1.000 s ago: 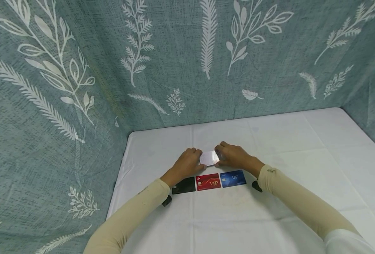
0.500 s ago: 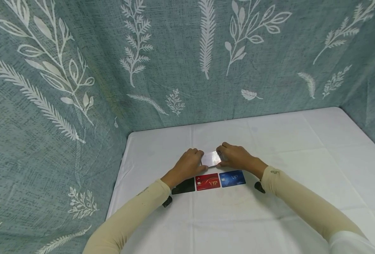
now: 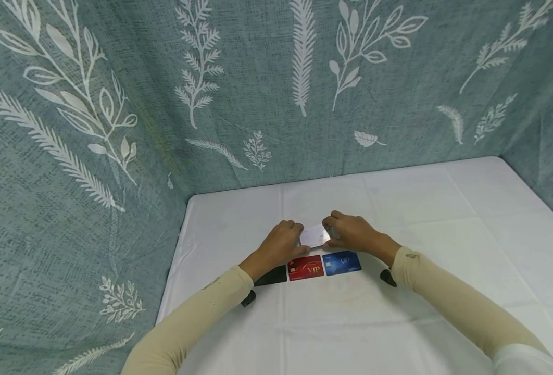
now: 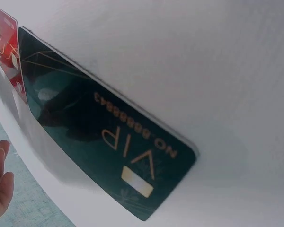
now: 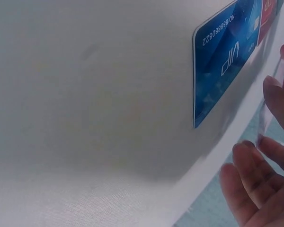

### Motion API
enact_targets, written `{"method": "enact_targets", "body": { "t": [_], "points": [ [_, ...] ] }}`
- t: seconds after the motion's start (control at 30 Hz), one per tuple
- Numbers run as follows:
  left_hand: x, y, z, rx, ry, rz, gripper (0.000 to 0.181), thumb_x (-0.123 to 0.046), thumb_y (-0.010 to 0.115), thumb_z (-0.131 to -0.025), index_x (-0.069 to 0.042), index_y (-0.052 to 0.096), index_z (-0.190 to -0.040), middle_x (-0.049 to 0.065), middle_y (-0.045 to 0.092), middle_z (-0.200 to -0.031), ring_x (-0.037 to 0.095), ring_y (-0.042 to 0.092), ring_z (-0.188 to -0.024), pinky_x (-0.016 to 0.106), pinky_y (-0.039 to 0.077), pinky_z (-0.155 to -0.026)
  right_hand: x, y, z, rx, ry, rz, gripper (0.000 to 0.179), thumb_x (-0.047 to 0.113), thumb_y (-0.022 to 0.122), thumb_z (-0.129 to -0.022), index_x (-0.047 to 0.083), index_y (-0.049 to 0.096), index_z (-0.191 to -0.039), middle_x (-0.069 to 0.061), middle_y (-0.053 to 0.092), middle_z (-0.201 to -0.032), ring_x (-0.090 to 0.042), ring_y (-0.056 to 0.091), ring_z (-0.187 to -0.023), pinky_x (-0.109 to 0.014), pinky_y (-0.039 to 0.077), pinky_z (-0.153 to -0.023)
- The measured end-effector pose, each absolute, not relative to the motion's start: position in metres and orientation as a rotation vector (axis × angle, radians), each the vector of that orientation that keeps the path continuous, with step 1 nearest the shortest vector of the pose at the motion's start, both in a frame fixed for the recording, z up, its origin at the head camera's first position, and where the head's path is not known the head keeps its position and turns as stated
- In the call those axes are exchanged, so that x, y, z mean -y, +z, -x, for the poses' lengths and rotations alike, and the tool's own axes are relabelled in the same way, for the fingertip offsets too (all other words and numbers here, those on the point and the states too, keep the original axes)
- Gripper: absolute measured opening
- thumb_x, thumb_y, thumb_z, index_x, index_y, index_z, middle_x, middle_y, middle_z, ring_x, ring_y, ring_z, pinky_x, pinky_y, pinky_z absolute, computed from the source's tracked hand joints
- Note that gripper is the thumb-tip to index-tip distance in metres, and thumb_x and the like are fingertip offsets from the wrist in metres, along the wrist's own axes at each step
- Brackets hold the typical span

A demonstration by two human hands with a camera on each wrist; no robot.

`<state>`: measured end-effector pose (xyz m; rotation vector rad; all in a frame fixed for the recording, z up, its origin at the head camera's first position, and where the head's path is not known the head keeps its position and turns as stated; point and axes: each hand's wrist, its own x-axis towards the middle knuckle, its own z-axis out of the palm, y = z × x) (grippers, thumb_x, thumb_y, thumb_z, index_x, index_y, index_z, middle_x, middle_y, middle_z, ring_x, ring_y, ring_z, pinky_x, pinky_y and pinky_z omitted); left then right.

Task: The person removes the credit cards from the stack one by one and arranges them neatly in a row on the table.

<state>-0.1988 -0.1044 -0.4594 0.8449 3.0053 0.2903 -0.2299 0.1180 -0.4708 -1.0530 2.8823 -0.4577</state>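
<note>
Both hands hold a pale, shiny, card-sized rectangle (image 3: 312, 237) just beyond a row of cards, one hand at each short end. My left hand (image 3: 278, 244) pinches its left end with fingers bent over the far side and thumb at the near edge. At the right end, my right hand (image 3: 355, 233) grips it the same way. A dark green VIP card (image 4: 99, 127) lies partly under the left wrist in the head view. Beside it are a red VIP card (image 3: 306, 268) and a blue VIP card (image 3: 342, 263), the three side by side and face up.
A white cloth (image 3: 342, 323) with fold creases covers the table. Blue-green curtains (image 3: 258, 94) with white leaf prints hang behind and at both sides. Small dark wrist cameras (image 3: 388, 277) sit under the forearms, near the table.
Both hands have shifted slightly to the right together with the pale rectangle. The three cards in the row stay where they lie on the table.
</note>
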Motion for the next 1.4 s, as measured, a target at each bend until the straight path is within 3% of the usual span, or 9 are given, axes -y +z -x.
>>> {"method": "enact_targets", "body": {
  "t": [0.93, 1.4],
  "points": [
    [0.092, -0.452, 0.187, -2.989, 0.296, -0.963, 0.050, -0.038, 0.071, -0.083, -0.001, 0.060, -0.115, 0.010, 0.063, -0.104, 0.020, 0.057, -0.091, 0.034, 0.048, -0.080, -0.136, -0.467, 0.219, -2.898, -0.453, 1.084, 0.055, 0.041, 0.076, -0.077, 0.010, 0.061, -0.120, -0.003, 0.060, -0.101, -0.010, 0.059, -0.080, -0.030, 0.053, -0.070],
    [0.085, -0.452, 0.182, -2.976, 0.309, -0.964, 0.055, -0.035, 0.075, -0.079, -0.003, 0.058, -0.121, 0.008, 0.061, -0.106, 0.017, 0.055, -0.090, 0.031, 0.048, -0.079, -0.148, -0.465, 0.213, -2.902, -0.466, 1.074, 0.056, 0.045, 0.075, -0.077, 0.010, 0.063, -0.118, -0.003, 0.060, -0.101, -0.009, 0.056, -0.076, -0.028, 0.052, -0.066]
  ]
}}
